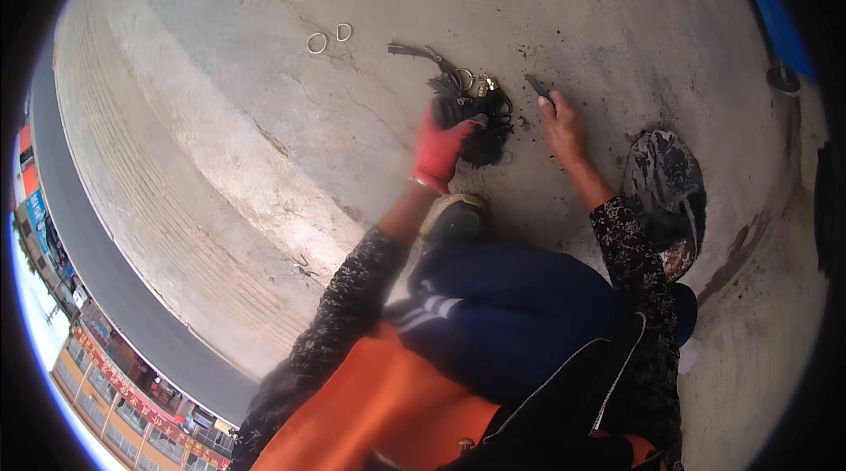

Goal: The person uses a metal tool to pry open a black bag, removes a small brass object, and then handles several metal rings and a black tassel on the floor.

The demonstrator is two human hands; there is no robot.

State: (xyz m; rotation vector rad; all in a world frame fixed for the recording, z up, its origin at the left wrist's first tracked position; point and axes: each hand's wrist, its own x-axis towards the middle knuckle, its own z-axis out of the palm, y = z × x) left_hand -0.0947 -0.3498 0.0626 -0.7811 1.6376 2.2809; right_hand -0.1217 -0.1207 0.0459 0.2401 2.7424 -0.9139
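Note:
My left hand (441, 147), in a red glove with dark fingertips, is closed on a bundle of black straps (485, 140) low over the concrete. A metal ring (465, 79) and small brass-coloured metal fittings (487, 85) show at the bundle's far side. From it, a loose dark strap (407, 50) stretches to the far left. Just right of the bundle, my bare right hand (566, 132) is closed round a small dark knife (536, 85). Its blade points away to the upper left, apart from the straps. The fingers hide most of the handle.
Two loose metal rings, one round (317, 43) and one D-shaped (344, 31), lie at the far left. Dark crumbs dot the concrete (529, 22). A dirty black container or bag (665, 176) stands beside my right forearm. My shoe (456, 217) is close behind the left hand.

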